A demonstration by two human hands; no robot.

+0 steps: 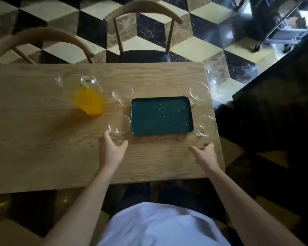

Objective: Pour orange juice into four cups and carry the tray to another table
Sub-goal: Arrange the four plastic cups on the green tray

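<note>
A dark green tray (161,115) lies empty on the wooden table (43,139). Clear glass cups stand around it: one at its far left corner (122,95), one at its near left (119,124), one at its far right (199,93), one at its near right (205,125). All look empty. A glass jug (86,95) half full of orange juice stands to the left. My left hand (113,148) is open, fingers just below the near left cup. My right hand (204,153) is open, just below the near right cup.
Two wooden chairs (142,31) (41,41) stand at the table's far side. The table's right edge lies close beside the right cups. A dark counter (274,103) is to the right, and a wheeled cart (281,23) stands at the far right on the checkered floor.
</note>
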